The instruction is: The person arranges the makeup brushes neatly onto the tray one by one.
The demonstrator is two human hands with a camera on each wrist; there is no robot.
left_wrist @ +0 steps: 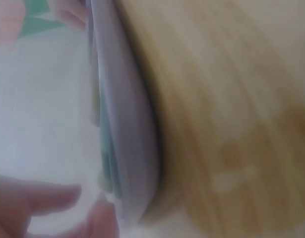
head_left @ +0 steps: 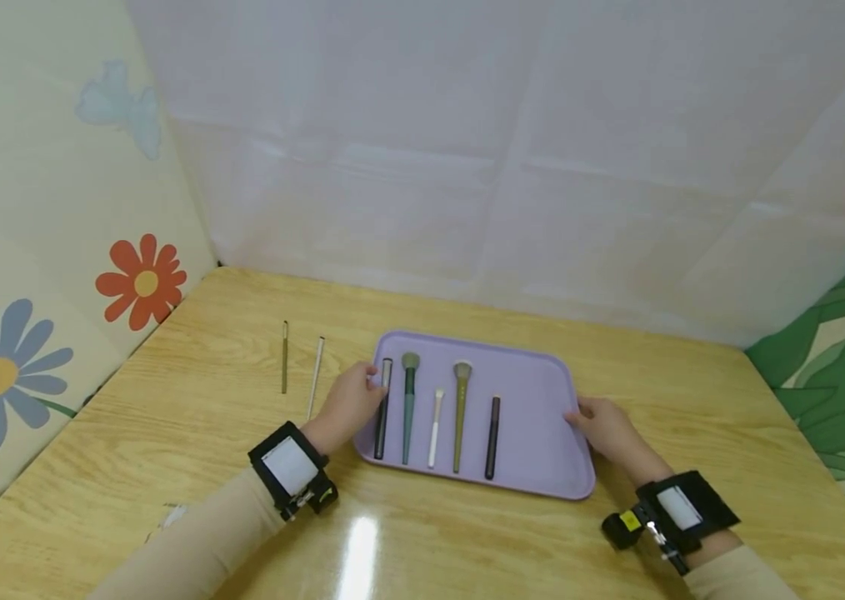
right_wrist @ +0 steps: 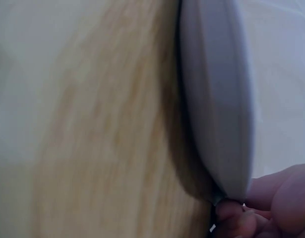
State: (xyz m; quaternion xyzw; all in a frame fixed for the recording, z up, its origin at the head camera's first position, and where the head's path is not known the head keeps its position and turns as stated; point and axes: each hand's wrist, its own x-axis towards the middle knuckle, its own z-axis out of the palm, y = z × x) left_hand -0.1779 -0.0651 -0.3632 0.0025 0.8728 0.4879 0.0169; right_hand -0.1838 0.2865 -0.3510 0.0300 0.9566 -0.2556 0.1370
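A light purple tray (head_left: pixel 535 425) lies on the table, holding several makeup brushes in a row. From the left come a dark-handled brush (head_left: pixel 381 437), a green brush (head_left: pixel 409 400), a small white brush (head_left: pixel 434 437), an olive brush (head_left: pixel 460 417) and a short black stick (head_left: pixel 493 437). My left hand (head_left: pixel 351 404) is at the tray's left rim, with thumb and finger parted beside the dark-handled brush; in the left wrist view nothing shows between the fingertips (left_wrist: pixel 60 196). My right hand (head_left: pixel 606 425) grips the right rim, thumb above and fingers (right_wrist: pixel 231 210) curled below.
On the wooden table (head_left: pixel 452 550), left of the tray, lie a thin gold-brown brush (head_left: pixel 284 358) and a thin white stick (head_left: pixel 316 375). A pale sheet (head_left: pixel 407 167) hangs along the back edge. Flower-printed cloth (head_left: pixel 17 250) borders the left side.
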